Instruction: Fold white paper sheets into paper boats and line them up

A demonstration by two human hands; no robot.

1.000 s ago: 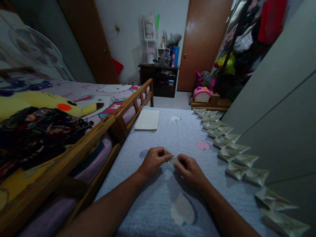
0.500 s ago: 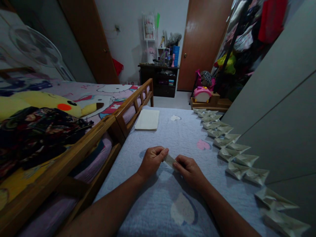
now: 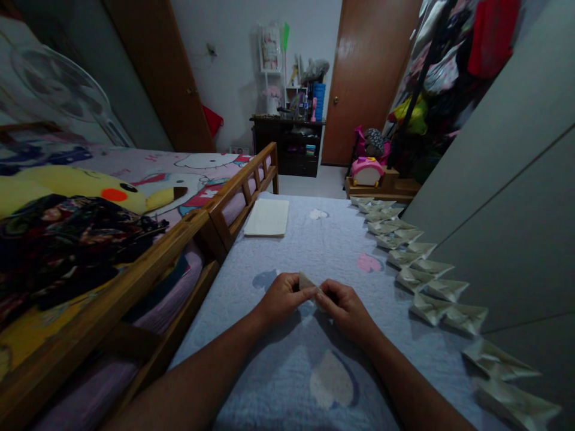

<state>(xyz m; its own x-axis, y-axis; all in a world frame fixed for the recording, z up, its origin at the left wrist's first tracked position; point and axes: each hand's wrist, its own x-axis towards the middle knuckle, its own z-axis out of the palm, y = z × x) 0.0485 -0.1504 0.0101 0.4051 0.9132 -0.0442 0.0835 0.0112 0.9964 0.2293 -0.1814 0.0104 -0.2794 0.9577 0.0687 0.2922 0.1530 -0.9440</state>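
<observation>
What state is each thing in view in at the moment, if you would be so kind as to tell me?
left hand, pinching one end of the folded paper piece
right hand, pinching the other end
folded paper piece, narrow, held up between both hands
row of folded paper pieces, overlapping in a curving line on the quilt
stack of paper sheets, lying flat
wooden door, shut

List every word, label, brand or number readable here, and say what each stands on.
No text can be read.
Any marks on the folded paper piece between the left hand and right hand, or on the row of folded pieces, are too blurred.
Labels on the bottles on the dark dresser are too small.
</observation>
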